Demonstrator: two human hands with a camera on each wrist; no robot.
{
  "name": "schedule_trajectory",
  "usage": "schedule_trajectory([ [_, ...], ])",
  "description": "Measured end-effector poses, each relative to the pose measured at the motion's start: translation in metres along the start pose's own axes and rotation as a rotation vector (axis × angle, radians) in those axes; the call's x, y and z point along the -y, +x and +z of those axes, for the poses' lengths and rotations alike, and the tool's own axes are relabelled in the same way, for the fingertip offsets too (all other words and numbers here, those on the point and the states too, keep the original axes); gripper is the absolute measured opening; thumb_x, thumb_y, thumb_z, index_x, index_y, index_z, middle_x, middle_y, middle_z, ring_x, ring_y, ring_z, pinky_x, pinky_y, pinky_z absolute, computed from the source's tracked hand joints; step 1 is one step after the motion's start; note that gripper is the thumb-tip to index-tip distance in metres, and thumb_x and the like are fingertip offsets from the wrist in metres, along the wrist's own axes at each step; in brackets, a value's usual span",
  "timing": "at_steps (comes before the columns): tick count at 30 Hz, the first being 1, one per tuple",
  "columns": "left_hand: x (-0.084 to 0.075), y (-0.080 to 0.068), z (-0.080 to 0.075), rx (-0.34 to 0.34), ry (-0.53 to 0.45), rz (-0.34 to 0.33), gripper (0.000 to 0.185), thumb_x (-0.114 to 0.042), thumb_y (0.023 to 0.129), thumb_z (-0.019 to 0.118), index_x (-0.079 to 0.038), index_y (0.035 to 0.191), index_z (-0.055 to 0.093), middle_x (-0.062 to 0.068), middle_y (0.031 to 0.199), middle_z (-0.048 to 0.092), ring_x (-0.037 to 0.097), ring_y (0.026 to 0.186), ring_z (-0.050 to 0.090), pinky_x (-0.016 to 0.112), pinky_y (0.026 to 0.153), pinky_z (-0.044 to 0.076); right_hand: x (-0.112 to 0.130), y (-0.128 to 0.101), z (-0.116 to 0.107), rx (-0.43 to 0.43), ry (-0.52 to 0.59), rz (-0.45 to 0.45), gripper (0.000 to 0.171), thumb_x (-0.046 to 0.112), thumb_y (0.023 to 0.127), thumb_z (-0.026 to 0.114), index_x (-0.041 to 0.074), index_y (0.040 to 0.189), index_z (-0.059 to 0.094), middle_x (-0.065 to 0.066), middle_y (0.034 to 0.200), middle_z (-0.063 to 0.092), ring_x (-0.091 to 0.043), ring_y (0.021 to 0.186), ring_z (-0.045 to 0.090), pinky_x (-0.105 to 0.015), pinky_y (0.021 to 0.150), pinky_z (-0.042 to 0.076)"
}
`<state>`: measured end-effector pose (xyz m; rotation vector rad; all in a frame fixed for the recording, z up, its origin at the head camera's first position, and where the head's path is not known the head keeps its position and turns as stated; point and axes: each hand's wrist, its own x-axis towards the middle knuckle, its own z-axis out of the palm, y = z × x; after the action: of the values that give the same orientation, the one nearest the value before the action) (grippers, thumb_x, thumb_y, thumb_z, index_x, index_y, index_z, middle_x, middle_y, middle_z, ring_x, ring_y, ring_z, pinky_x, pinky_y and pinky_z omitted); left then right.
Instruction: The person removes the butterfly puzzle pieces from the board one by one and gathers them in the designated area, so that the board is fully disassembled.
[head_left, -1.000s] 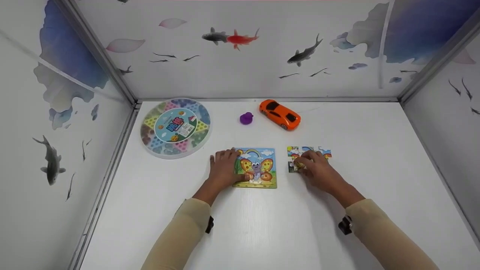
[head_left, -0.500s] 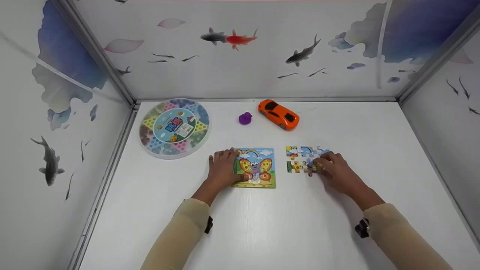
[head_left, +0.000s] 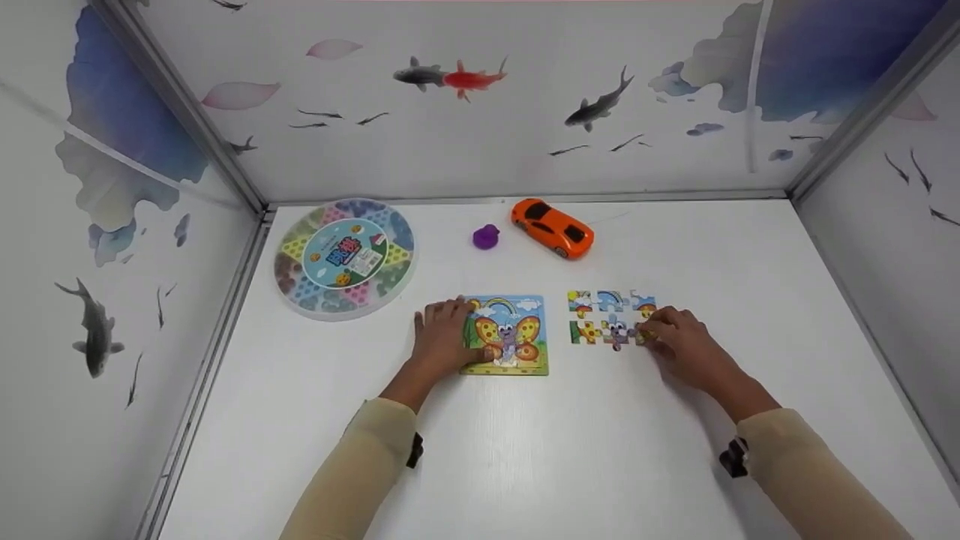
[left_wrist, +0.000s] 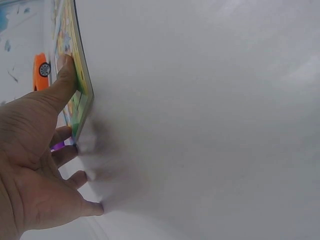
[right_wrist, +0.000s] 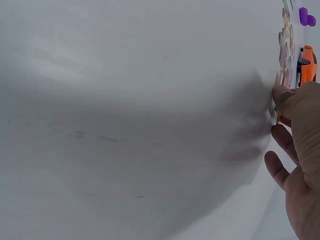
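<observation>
Board (head_left: 510, 335) lies flat mid-tabletop (head_left: 540, 457), well in from the back edge. Left hand (head_left: 441, 341): fingers spread at the board's left side, thumb on its face. Pieces (head_left: 611, 301) sit in two rows between board and the tabletop's right edge. Right hand (head_left: 686, 349) pinches the end one of the near row. Pieces look thin, light, stiff; tabs probably chip or bend if forced. Best taken by opposite edges. Board likely light, smooth, may skid; hold by its rim.
</observation>
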<state>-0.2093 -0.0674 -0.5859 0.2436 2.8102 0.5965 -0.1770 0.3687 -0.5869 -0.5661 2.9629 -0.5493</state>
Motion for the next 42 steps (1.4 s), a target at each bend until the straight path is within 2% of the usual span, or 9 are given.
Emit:
schedule_trajectory([
  [6, -0.001, -0.002, -0.002, 0.004, -0.004, 0.000, 0.103, -0.058, 0.090, 0.088, -0.016, 0.171, 0.040, 0.012, 0.178, 0.039, 0.042, 0.164, 0.030, 0.071, 0.137, 0.016, 0.000, -0.001, -0.001, -0.006, 0.012, 0.000, 0.033, 0.001, 0.104, 0.073, 0.008, 0.136, 0.077, -0.017, 0.136, 0.065, -0.041, 0.129, 0.057, -0.064, 0.108, 0.049],
  [17, -0.001, -0.005, -0.002, -0.032, -0.035, 0.033, 0.096, -0.056, 0.090, 0.089, -0.015, 0.166, 0.048, 0.010, 0.179, 0.038, 0.041, 0.162, 0.033, 0.073, 0.135, 0.019, -0.001, -0.003, 0.000, -0.041, -0.026, -0.025, 0.033, -0.002, 0.102, 0.074, 0.008, 0.133, 0.079, -0.014, 0.128, 0.067, -0.035, 0.117, 0.060, -0.061, 0.098, 0.049],
  [28, -0.001, -0.005, -0.003, -0.022, -0.049, 0.029, 0.096, -0.054, 0.091, 0.089, -0.015, 0.167, 0.046, 0.006, 0.180, 0.037, 0.040, 0.163, 0.032, 0.074, 0.135, 0.016, -0.002, -0.003, 0.001, -0.033, -0.013, -0.023, 0.029, 0.002, 0.104, 0.074, 0.005, 0.132, 0.078, -0.016, 0.132, 0.066, -0.039, 0.123, 0.059, -0.066, 0.103, 0.048],
  [34, -0.001, -0.006, -0.003, -0.012, -0.048, 0.046, 0.096, -0.055, 0.092, 0.088, -0.014, 0.168, 0.046, 0.006, 0.181, 0.036, 0.041, 0.164, 0.031, 0.073, 0.136, 0.016, -0.002, -0.003, 0.004, -0.064, 0.011, -0.003, 0.032, 0.013, 0.105, 0.077, 0.007, 0.136, 0.077, -0.017, 0.138, 0.063, -0.037, 0.123, 0.057, -0.060, 0.100, 0.049],
  [37, 0.002, -0.005, -0.003, -0.005, -0.041, 0.047, 0.097, -0.057, 0.092, 0.087, -0.016, 0.169, 0.045, 0.005, 0.182, 0.034, 0.040, 0.164, 0.030, 0.073, 0.136, 0.015, 0.003, 0.000, 0.005, -0.082, 0.028, 0.000, 0.033, 0.016, 0.105, 0.078, 0.007, 0.136, 0.075, -0.018, 0.140, 0.061, -0.038, 0.127, 0.055, -0.062, 0.104, 0.050],
  [42, 0.006, -0.003, 0.001, -0.008, -0.016, 0.064, 0.096, -0.060, 0.092, 0.085, -0.017, 0.168, 0.046, 0.005, 0.182, 0.033, 0.041, 0.163, 0.031, 0.075, 0.135, 0.017, 0.024, 0.014, 0.006, -0.105, 0.055, -0.051, 0.035, 0.019, 0.103, 0.080, 0.006, 0.135, 0.076, -0.019, 0.139, 0.062, -0.041, 0.131, 0.056, -0.065, 0.109, 0.051],
])
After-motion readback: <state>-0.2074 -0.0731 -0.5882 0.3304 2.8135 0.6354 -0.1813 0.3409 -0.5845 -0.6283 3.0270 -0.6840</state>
